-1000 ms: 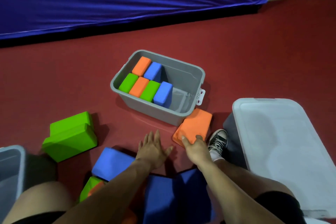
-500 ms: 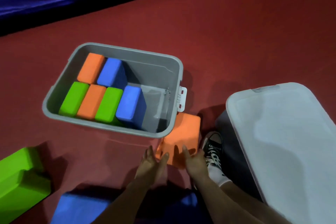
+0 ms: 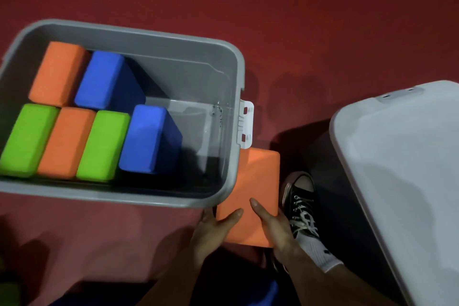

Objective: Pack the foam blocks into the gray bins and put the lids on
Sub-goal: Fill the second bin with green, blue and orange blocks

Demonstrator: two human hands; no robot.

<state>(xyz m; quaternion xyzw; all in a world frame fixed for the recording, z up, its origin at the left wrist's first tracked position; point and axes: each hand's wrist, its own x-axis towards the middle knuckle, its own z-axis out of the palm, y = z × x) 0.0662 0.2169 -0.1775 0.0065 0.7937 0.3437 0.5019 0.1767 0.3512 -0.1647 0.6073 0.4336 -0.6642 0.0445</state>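
Left hand [image 3: 212,230] and right hand [image 3: 277,230] both grip the orange block [image 3: 257,181], thumbs on top, fingers curled round its sides. Block is just outside the gray bin [image 3: 149,35], at its near right corner.

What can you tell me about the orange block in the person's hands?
The orange block is a rectangular slab, matte like foam, broad face up. The gray bin hides its far corner. The left hand and right hand grip its near sides, thumbs on top; a black shoe sits beside it.
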